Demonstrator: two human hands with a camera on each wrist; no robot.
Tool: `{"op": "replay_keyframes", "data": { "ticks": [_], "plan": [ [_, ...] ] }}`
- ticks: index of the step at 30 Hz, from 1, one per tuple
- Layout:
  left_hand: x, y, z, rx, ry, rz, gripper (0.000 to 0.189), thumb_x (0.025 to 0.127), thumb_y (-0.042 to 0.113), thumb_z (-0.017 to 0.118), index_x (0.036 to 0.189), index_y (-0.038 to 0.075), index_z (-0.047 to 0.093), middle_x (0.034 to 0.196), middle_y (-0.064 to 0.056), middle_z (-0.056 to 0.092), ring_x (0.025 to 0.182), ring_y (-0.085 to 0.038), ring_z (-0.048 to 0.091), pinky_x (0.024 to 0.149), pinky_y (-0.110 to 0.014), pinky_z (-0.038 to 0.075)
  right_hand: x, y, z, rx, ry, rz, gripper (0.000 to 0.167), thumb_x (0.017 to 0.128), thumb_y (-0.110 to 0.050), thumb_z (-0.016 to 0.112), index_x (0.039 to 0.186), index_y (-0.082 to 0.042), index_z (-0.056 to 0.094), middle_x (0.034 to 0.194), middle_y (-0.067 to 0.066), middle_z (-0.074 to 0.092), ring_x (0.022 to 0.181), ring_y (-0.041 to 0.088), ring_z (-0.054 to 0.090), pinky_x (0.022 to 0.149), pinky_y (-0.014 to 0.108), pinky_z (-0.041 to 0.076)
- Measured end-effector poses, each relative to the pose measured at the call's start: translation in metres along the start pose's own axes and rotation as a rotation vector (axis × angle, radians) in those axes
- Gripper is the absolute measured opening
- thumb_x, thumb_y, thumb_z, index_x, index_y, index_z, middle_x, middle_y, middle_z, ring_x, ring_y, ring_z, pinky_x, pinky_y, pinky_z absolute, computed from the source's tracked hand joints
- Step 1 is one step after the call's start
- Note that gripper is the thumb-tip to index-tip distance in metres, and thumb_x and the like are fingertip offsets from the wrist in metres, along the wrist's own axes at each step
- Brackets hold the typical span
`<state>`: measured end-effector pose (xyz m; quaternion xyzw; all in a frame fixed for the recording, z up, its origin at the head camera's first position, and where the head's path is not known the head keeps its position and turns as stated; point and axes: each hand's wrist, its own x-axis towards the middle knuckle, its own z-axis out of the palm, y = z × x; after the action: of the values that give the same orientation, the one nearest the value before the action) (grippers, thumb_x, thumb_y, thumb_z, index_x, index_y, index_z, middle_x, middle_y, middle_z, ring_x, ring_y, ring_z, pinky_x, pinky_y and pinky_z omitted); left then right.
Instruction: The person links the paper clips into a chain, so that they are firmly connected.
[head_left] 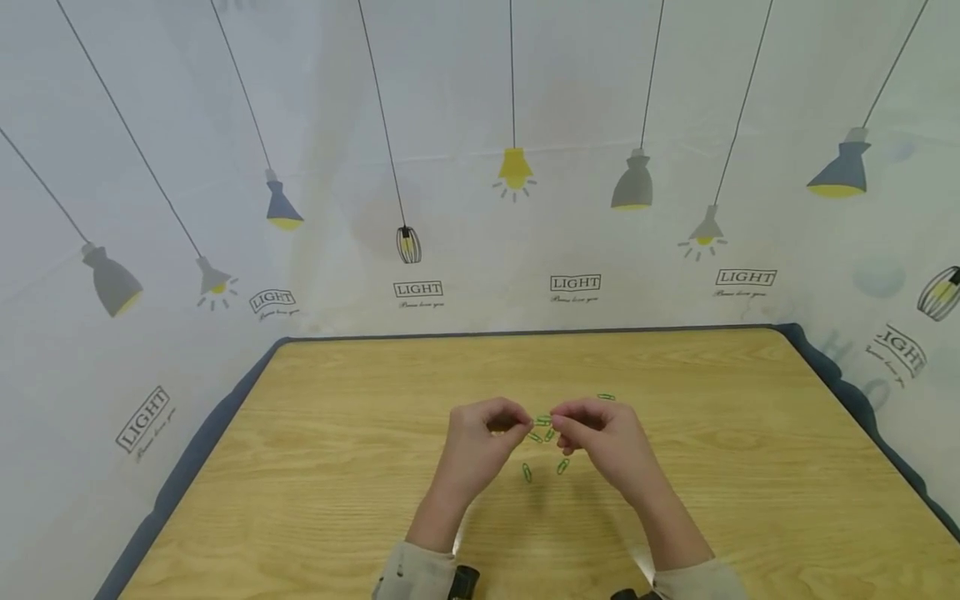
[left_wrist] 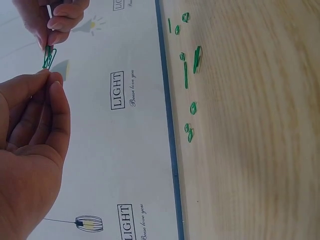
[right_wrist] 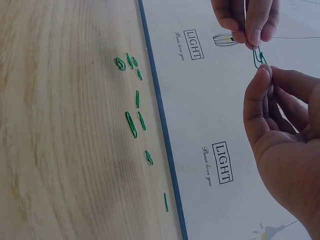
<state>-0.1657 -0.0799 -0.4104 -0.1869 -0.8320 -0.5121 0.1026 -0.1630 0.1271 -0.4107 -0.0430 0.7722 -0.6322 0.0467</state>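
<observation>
Between thumb and fingertips my left hand (head_left: 480,437) pinches a green paper clip (left_wrist: 46,61). Facing it, my right hand (head_left: 603,437) pinches green paper clip wire (right_wrist: 264,58) in the same way. The fingertips are a short gap apart, raised above the table. In both wrist views the held wires overlap; whether they are hooked together I cannot tell. Beneath and around the hands, several loose green paper clips lie on the wood, among them one below the left fingertips (head_left: 527,472) and another near the right hand (head_left: 562,467).
The wood-grain table (head_left: 315,467) has a dark blue edge (head_left: 202,450) on its left, far and right sides. Behind it hangs a pale wall covering (head_left: 465,100) printed with lamps and the word LIGHT. One more paper clip (head_left: 606,397) lies beyond the right hand.
</observation>
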Motion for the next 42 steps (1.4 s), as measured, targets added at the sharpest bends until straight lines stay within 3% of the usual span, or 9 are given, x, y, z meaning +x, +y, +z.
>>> {"op": "replay_keyframes", "data": {
  "ticks": [8, 15, 27, 36, 42],
  "plan": [
    [-0.0016, -0.0037, 0.0007, -0.001, 0.004, -0.007, 0.004, 0.096, 0.007, 0.079, 0.095, 0.009, 0.081, 0.094, -0.003, 0.082, 0.086, -0.012, 0.077, 0.082, -0.022, 0.062, -0.0002, 0.0028, -0.0017, 0.014, -0.020, 0.006, 0.020, 0.102, -0.016, 0.073, 0.115, -0.001, 0.076, 0.093, 0.006, 0.074, 0.088, 0.029, 0.073, 0.080, 0.032, 0.064],
    [-0.0022, -0.0048, 0.0005, -0.019, 0.015, -0.001, 0.003, 0.097, 0.008, 0.078, 0.096, 0.008, 0.081, 0.094, -0.003, 0.082, 0.086, -0.013, 0.078, 0.082, -0.022, 0.062, 0.0002, 0.0035, -0.0029, 0.020, -0.028, -0.004, 0.021, 0.102, -0.017, 0.074, 0.115, -0.001, 0.076, 0.093, 0.005, 0.074, 0.084, 0.020, 0.072, 0.079, 0.029, 0.063],
    [-0.0026, -0.0034, -0.0009, -0.047, 0.011, -0.020, 0.004, 0.097, 0.009, 0.079, 0.095, 0.007, 0.081, 0.094, -0.003, 0.082, 0.088, -0.014, 0.078, 0.083, -0.021, 0.062, -0.0015, 0.0050, -0.0039, 0.034, -0.026, -0.011, 0.020, 0.100, -0.015, 0.075, 0.113, 0.001, 0.076, 0.088, 0.004, 0.073, 0.083, 0.024, 0.072, 0.080, 0.031, 0.064],
    [-0.0055, -0.0055, -0.0005, -0.067, -0.003, -0.041, 0.005, 0.097, 0.008, 0.078, 0.095, 0.011, 0.081, 0.094, -0.002, 0.082, 0.087, -0.013, 0.078, 0.083, -0.022, 0.061, -0.0028, 0.0089, -0.0054, 0.029, -0.016, -0.004, 0.021, 0.100, -0.015, 0.076, 0.113, 0.000, 0.077, 0.090, 0.009, 0.074, 0.081, 0.017, 0.071, 0.079, 0.030, 0.063],
    [-0.0050, -0.0078, 0.0004, -0.048, -0.026, -0.040, 0.008, 0.098, 0.008, 0.076, 0.105, 0.007, 0.080, 0.102, -0.005, 0.081, 0.093, -0.016, 0.077, 0.085, -0.023, 0.062, -0.0031, 0.0094, -0.0089, 0.013, 0.015, -0.029, 0.018, 0.100, -0.014, 0.075, 0.112, 0.000, 0.076, 0.090, 0.005, 0.073, 0.082, 0.019, 0.071, 0.080, 0.033, 0.064]
  ]
}}
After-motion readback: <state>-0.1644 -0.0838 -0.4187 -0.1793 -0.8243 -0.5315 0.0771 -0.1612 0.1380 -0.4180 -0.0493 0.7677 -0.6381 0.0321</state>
